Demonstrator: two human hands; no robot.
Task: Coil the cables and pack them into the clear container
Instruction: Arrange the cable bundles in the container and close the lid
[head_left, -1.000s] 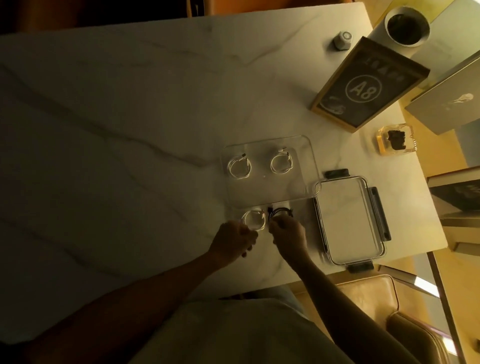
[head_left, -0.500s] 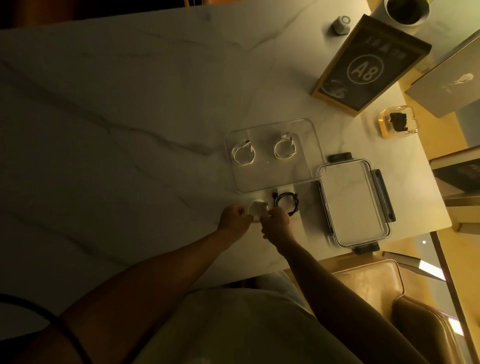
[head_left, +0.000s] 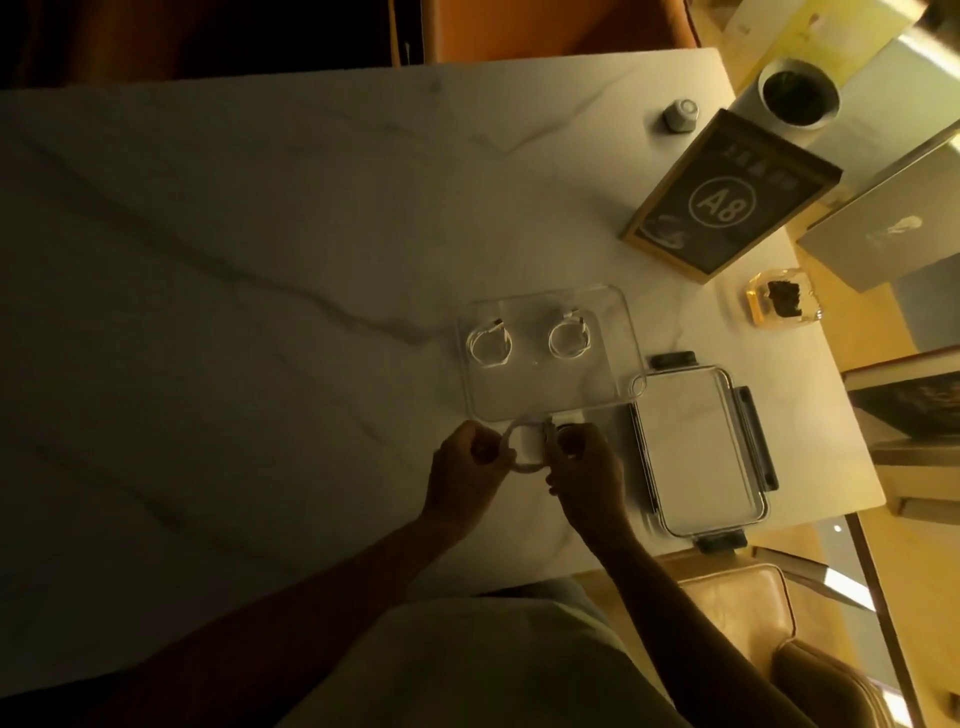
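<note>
Both hands, left hand (head_left: 467, 462) and right hand (head_left: 582, 467), pinch the white cable (head_left: 519, 462) coil (loosely wound); a slack grip could let it spring open short of the container (head_left: 621, 332).

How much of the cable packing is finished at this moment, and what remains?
Done: two coiled white cables lie in the clear container. In hand: the left hand and right hand hold a third white coil in front of it. Left: packing this coil and possibly a dark cable, mostly hidden by the right hand; the lid lies beside the container.
</note>
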